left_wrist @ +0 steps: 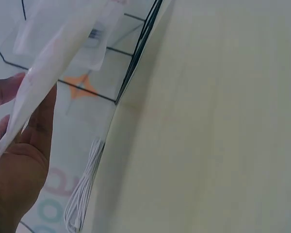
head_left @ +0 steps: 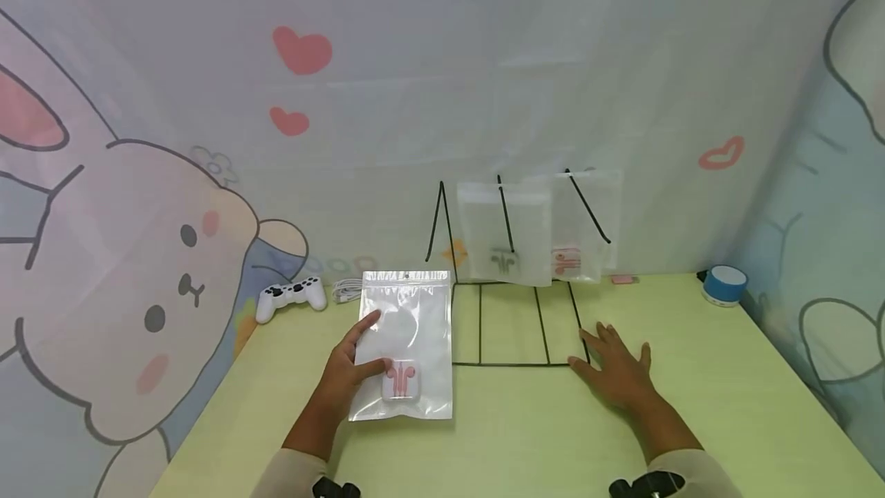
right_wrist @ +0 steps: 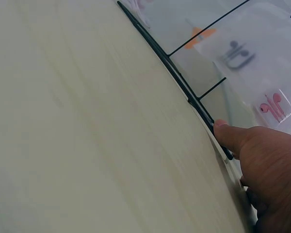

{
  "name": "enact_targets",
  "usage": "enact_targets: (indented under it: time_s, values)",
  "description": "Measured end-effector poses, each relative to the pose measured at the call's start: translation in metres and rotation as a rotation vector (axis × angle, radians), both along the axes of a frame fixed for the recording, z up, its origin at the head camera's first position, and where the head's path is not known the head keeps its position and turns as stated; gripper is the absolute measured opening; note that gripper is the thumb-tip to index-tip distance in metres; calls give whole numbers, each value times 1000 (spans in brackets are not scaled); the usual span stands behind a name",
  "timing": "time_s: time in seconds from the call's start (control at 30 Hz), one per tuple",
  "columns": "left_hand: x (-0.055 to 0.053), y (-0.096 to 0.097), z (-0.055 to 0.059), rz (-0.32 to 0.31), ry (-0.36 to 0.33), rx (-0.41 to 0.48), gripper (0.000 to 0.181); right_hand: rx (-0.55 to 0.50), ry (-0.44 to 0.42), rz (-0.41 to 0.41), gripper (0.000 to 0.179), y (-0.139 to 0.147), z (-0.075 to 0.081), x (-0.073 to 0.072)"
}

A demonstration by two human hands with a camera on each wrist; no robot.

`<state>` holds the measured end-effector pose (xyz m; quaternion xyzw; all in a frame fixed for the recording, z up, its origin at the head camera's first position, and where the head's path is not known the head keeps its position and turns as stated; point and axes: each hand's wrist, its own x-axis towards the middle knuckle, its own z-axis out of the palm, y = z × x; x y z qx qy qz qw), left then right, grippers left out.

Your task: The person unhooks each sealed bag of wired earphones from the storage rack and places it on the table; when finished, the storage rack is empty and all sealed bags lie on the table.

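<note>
"What is the left hand [head_left: 342, 367] doing?"
"Pinching the left edge of a zip pouch [head_left: 415, 329], thumb on its front. The pouch is over the tabletop [head_left: 518, 436], left of its middle, beside the wire rack [head_left: 480, 325]."
"Anything inside?"
"A squarish case [head_left: 401, 393] with pink earphones, low in the pouch."
"And the right hand [head_left: 618, 367]?"
"Well apart from the left, fingers spread, thumb touching the wire rack near its front right corner."
"What hangs there?"
"Two frosted bags, towards the tabletop's back edge: the left bag [head_left: 494, 225] shows dark earphones, the right bag [head_left: 581, 229] pinkish-red ones."
"The blue-topped tub [head_left: 724, 285]?"
"By the back right corner; I can't see inside."
</note>
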<state>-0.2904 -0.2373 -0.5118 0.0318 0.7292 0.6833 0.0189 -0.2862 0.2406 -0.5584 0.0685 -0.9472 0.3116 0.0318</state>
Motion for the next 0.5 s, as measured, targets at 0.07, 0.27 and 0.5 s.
enact_targets:
  time_s: [0.07, 0.27, 0.5]
  values:
    - [-6, -5, 0, -7, -16, -1, 97, -7, -5, 0, 79, 0, 1, 2]
    - [-22, -13, -1, -55, -51, -5, 95, -10, -10, 2, 79, 0, -2, 2]
    - [-38, -17, -4, -51, -93, -36, 93, -13, -11, -4, 81, 1, -2, -1]
